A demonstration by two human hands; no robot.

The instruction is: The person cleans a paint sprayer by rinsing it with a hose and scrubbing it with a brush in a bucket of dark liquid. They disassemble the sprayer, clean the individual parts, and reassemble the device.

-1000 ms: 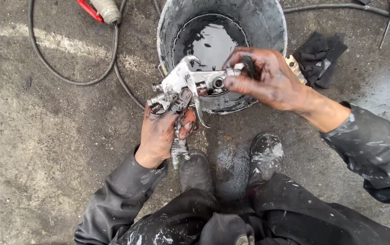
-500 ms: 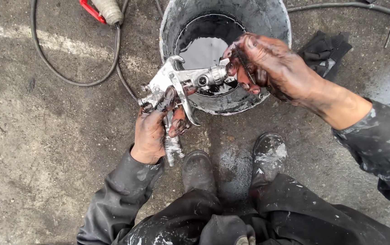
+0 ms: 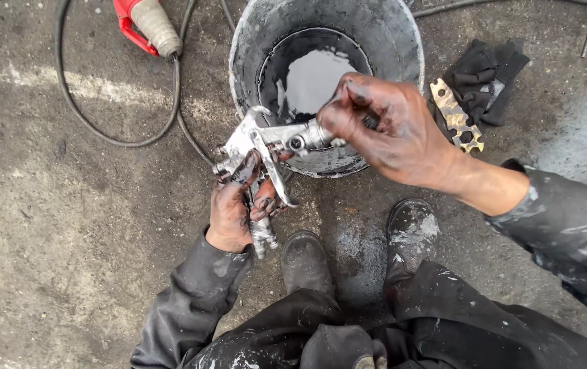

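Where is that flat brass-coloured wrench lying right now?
The flat wrench lies on the concrete at upper right of the head view, just right of the bucket, resting against the black glove.

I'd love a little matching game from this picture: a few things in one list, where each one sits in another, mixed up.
Things:
1. spray gun
2. bucket
3. black gloves
4. red-handled tool

Places:
A. top left, on the ground by the hose
B. right of the bucket, on the ground
C. held in the left hand, its front end under the right hand
D. ahead of the boots, dark liquid inside

Pairs: 1-C, 2-D, 3-B, 4-A
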